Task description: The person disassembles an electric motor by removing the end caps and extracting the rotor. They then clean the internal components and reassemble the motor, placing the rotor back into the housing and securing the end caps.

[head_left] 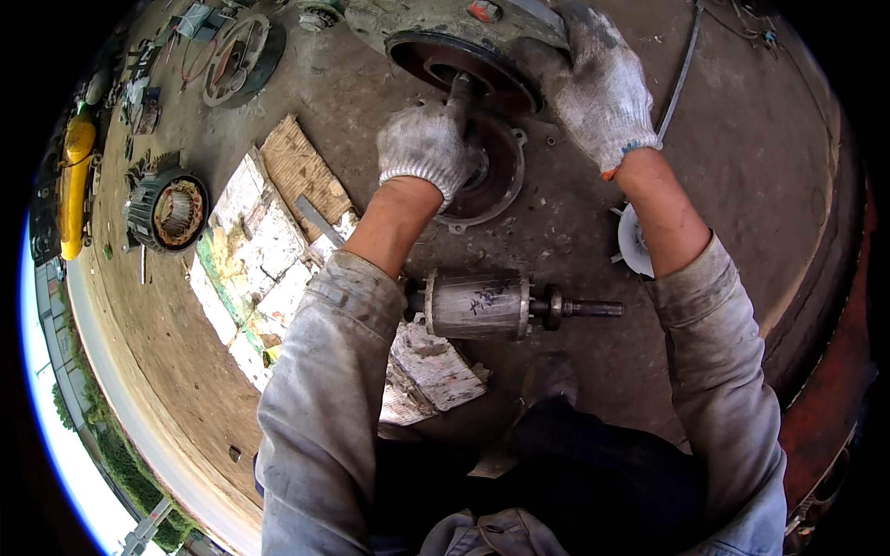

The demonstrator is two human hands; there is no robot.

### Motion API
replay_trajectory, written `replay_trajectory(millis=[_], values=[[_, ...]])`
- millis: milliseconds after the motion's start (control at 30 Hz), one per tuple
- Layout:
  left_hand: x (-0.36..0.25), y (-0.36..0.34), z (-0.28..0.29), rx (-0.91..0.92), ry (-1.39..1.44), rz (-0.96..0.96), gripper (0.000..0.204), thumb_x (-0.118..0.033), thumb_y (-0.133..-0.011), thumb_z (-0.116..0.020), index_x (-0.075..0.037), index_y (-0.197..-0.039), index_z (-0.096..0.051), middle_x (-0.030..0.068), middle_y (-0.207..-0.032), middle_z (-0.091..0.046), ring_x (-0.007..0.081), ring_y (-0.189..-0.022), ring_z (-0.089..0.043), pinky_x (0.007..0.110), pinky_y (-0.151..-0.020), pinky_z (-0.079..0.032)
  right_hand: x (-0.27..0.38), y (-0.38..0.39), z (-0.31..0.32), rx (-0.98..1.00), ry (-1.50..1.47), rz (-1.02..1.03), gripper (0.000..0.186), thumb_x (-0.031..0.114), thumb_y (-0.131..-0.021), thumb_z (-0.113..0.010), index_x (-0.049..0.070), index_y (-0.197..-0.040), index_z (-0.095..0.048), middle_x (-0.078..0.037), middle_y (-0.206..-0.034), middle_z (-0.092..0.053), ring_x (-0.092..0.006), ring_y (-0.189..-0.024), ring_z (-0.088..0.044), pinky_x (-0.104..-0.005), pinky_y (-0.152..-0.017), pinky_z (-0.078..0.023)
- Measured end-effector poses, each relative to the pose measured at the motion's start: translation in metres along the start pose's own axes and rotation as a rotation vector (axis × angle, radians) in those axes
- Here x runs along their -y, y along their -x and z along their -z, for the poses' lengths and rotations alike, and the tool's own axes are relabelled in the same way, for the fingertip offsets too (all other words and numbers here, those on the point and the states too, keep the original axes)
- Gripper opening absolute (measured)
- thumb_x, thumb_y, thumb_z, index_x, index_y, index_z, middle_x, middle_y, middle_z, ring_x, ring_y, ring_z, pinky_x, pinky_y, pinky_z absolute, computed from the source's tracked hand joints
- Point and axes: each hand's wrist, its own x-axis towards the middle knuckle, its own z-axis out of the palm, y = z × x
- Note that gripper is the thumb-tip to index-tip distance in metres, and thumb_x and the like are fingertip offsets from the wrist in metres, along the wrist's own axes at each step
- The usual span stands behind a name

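Both hands wear dirty white knit gloves. At the top centre, my right hand [603, 97] grips the side of a large grey motor housing [464, 26], its thumb near the dark rim. My left hand [422, 146] is in front of the housing's round opening, with the index finger stretched toward the central bore. Its other fingers curl under, so anything inside them is hidden. Below that hand, a dark round end cover [501, 171] lies on the ground. Nearer me rests a motor rotor [480, 304] on its side, its shaft pointing right.
A white fan wheel [635, 243] lies beside my right forearm. Stained cardboard [264, 250] with a flat metal bar [320, 221] spreads to the left. Beyond are a wound stator [171, 211], another round cover [243, 63], scattered tools and a yellow object [76, 185].
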Motion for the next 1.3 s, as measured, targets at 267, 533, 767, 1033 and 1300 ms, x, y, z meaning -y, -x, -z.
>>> replay_trajectory(millis=[267,533,767,1033,1300], values=[[0.005,0.003,-0.012,-0.109,0.408,0.065,0.042,-0.031,-0.093,-0.070,-0.016,-0.132,-0.072,0.0168,-0.105,-0.077,0.0388,-0.099,-0.074,0.050,-0.084,-0.058,0.001,0.001,0.003,0.013,0.014,0.016,0.027,0.022,-0.094,-0.073,0.000,-0.109,-0.069,-0.028,-0.104,-0.069,-0.0503,-0.103,-0.065,-0.0551,-0.089,-0.053],[-0.012,0.031,-0.006,-0.207,1.463,0.539,0.036,-0.032,-0.100,-0.075,0.002,-0.113,-0.075,0.0075,-0.090,-0.076,0.0143,-0.076,-0.066,0.031,-0.071,-0.054,0.010,-0.004,0.000,0.014,-0.002,0.038,0.029,0.028,-0.092,-0.074,0.002,-0.105,-0.073,-0.026,-0.105,-0.071,-0.0486,-0.102,-0.068,-0.0537,-0.089,-0.055],[-0.043,0.006,0.051,-0.294,1.497,0.457,0.046,-0.045,-0.098,-0.079,-0.001,-0.108,-0.074,0.0049,-0.084,-0.071,0.0097,-0.072,-0.062,0.028,-0.060,-0.051,-0.009,0.010,0.002,0.096,-0.071,-0.068,0.042,0.033,-0.097,-0.075,0.007,-0.129,-0.068,-0.021,-0.122,-0.071,-0.0436,-0.113,-0.068,-0.0477,-0.095,-0.055],[-0.041,-0.023,0.050,-0.309,1.402,0.554,0.044,-0.034,-0.102,-0.069,0.008,-0.111,-0.075,0.0237,-0.105,-0.079,0.0389,-0.096,-0.072,0.044,-0.090,-0.053,0.006,-0.014,0.011,0.191,0.014,-0.062,0.059,0.054,-0.090,-0.077,0.008,-0.127,-0.075,-0.019,-0.124,-0.074,-0.0387,-0.114,-0.071,-0.0465,-0.099,-0.056],[-0.033,-0.023,0.056,-0.162,1.729,0.452,0.040,-0.041,-0.105,-0.068,-0.002,-0.115,-0.073,0.0039,-0.090,-0.071,0.0132,-0.075,-0.062,0.032,-0.067,-0.051,0.010,-0.020,-0.009,0.053,0.111,-0.087,0.045,0.046,-0.089,-0.076,0.008,-0.114,-0.081,-0.018,-0.115,-0.077,-0.0405,-0.106,-0.072,-0.0487,-0.094,-0.058]])
